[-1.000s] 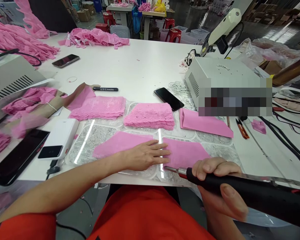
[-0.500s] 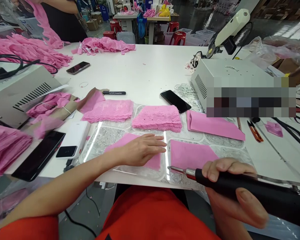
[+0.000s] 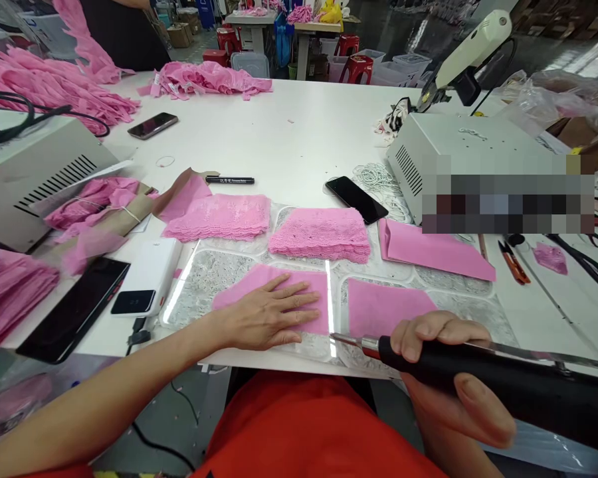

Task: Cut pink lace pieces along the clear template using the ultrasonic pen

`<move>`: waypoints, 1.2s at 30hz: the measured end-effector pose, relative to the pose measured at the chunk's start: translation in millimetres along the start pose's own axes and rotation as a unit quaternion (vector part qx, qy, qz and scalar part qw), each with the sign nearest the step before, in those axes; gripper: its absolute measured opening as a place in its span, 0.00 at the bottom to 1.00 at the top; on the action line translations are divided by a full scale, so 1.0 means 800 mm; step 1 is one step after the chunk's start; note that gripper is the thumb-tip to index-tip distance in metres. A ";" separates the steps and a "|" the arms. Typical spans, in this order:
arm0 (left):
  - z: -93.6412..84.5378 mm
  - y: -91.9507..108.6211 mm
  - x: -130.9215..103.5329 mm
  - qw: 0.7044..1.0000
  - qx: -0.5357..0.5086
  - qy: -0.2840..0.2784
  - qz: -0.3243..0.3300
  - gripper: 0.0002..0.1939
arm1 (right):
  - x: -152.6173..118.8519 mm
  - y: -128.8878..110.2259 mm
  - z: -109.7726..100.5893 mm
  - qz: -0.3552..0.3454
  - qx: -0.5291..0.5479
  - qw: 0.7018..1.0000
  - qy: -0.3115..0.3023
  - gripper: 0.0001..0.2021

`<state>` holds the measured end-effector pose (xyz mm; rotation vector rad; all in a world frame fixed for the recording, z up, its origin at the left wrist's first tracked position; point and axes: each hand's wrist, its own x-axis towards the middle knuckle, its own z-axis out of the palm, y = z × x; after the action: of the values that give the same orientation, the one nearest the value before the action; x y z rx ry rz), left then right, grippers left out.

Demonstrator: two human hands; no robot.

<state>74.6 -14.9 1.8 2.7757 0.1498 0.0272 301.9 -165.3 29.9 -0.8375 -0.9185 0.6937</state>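
My left hand (image 3: pixel 274 313) lies flat with fingers spread on a pink fabric piece (image 3: pixel 259 282), pressing it to the marbled, clear-edged mat (image 3: pixel 204 269). In my right hand (image 3: pixel 453 372) is a thick black-handled tool (image 3: pixel 508 372) with a slim pointed metal tip. That tip is low over the mat, close to the lower right corner of the fabric under my left hand; whether it touches, I cannot tell. Another pink fabric piece (image 3: pixel 383 305) lies to the right, partly behind my right hand. Behind are two lace stacks (image 3: pixel 219 216) and a folded pink piece (image 3: pixel 433 249).
Grey boxes stand at left (image 3: pixel 44 179) and right (image 3: pixel 478 146). A black phone (image 3: pixel 356 199), a marker (image 3: pixel 229 180), a white power bank (image 3: pixel 147 275) and orange-handled snips (image 3: pixel 513 262) lie around the mat. Pink fabric heaps (image 3: pixel 54 86) cover the far left. The table's front edge is near my body.
My left hand has come down and slightly toward me, from above the fabric to flat on it, fingers spreading. The tool in my right hand has shifted slightly left. The view has moved a little.
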 end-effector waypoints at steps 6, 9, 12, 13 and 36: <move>0.003 0.000 -0.001 1.000 0.020 0.005 -0.019 0.29 | 0.001 0.002 0.004 0.010 -0.004 1.000 0.012 0.10; 0.004 0.000 -0.001 0.999 0.030 0.012 -0.014 0.29 | 0.002 0.003 0.008 0.001 -0.006 1.000 0.023 0.10; 0.004 0.000 -0.001 0.999 0.035 0.015 -0.010 0.29 | 0.003 0.003 0.011 -0.008 -0.011 0.999 0.034 0.10; 0.005 0.000 -0.001 0.999 0.036 0.015 -0.011 0.29 | 0.003 0.004 0.012 -0.008 -0.012 0.999 0.033 0.10; 0.011 0.003 -0.002 0.999 0.029 0.035 -0.011 0.30 | 0.005 0.007 0.008 0.009 0.014 0.999 -0.029 0.06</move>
<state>74.0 -20.8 -5.8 2.8327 0.2015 0.1167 296.9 -157.5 28.8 -0.8057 -0.9527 0.7477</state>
